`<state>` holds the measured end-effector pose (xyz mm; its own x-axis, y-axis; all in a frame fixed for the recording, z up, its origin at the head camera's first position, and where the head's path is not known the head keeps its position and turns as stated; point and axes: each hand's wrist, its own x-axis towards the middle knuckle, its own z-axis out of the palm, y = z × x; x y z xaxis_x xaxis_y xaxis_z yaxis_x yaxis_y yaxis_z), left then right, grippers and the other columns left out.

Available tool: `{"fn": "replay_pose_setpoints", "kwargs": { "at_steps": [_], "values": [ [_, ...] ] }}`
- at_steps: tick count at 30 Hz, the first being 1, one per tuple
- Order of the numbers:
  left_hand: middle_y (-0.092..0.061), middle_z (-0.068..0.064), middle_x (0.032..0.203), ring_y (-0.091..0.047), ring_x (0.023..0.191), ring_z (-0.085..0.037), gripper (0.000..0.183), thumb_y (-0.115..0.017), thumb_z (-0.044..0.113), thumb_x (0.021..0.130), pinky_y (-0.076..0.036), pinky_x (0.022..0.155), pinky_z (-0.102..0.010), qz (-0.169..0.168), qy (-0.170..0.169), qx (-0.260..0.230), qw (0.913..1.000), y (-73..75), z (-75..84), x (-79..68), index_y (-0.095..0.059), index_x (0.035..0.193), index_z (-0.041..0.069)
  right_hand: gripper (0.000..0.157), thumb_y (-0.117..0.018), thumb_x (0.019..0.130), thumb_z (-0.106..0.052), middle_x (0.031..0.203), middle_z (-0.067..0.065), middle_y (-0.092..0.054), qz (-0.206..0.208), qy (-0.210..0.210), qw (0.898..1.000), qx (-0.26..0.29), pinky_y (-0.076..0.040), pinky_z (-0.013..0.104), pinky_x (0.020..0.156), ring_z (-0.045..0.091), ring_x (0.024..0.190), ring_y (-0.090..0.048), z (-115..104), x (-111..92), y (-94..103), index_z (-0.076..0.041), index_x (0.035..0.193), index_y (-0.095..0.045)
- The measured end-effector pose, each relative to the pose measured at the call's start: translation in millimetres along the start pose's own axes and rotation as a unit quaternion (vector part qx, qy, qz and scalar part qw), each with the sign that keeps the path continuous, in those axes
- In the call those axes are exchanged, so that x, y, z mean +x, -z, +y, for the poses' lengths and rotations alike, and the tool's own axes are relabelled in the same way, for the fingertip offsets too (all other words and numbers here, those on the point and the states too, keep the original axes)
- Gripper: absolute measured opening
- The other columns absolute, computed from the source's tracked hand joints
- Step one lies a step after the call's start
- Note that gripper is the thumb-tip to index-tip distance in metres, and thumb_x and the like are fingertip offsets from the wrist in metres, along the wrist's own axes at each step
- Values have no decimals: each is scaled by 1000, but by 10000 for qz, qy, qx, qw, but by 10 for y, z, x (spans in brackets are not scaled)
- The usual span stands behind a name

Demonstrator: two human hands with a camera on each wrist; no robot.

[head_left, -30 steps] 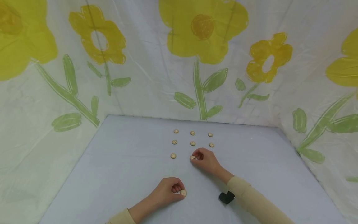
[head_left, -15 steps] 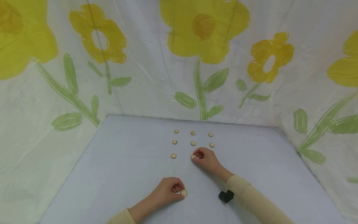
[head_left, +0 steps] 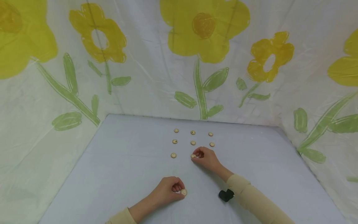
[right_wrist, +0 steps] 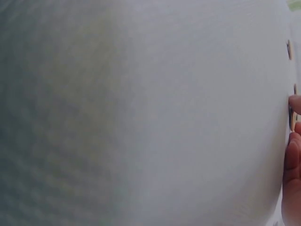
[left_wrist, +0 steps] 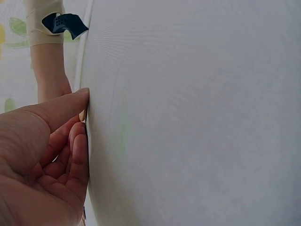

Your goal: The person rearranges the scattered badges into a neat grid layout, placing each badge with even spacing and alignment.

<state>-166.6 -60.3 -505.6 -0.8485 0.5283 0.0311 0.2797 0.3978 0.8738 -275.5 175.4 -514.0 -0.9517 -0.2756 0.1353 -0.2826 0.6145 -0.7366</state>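
Observation:
My left hand (head_left: 171, 190), near the front of the table, pinches a small pale wooden disc (head_left: 183, 192) with a simple face drawn on it. Thumb and fingertip hold it by its edges, low at the tabletop. Farther forward, my right hand (head_left: 204, 157) grips another such disc (head_left: 193, 156) between thumb and fingers, which cover part of it. To its left lies a matching disc (head_left: 173, 155). In the left wrist view the left thumb and fingers (left_wrist: 77, 155) rest along the tabletop. Only fingertips of the right hand (right_wrist: 294, 160) show at the right wrist view's edge.
Two rows of similar discs, among them a middle one (head_left: 193, 142) and a far left one (head_left: 176, 130), lie beyond the right hand. A black object (head_left: 226, 195) sits by the right sleeve. A flower-painted sheet (head_left: 151, 90) walls off the pale table (head_left: 126, 161).
The disc in my right hand has shifted very slightly away from me, level with its neighbour on the left. My left hand and its disc stay put.

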Motion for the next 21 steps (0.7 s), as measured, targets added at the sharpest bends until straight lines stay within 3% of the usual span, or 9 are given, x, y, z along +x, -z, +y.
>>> {"fn": "replay_pose_setpoints", "kwargs": {
  "at_steps": [21],
  "values": [
    [-58, 7, 76, -53, 70, -4, 18, -81, 10, 77, -46, 64, -20, 12, -14, -43, 10000, 1, 20, -5, -67, 88, 10, 24, -81, 80, -19, 83, -1, -60, -59, -82, 9999, 117, -45, 24, 66, 11, 73, -53, 9, -23, 28, -9, 97, -68]
  ]
}}
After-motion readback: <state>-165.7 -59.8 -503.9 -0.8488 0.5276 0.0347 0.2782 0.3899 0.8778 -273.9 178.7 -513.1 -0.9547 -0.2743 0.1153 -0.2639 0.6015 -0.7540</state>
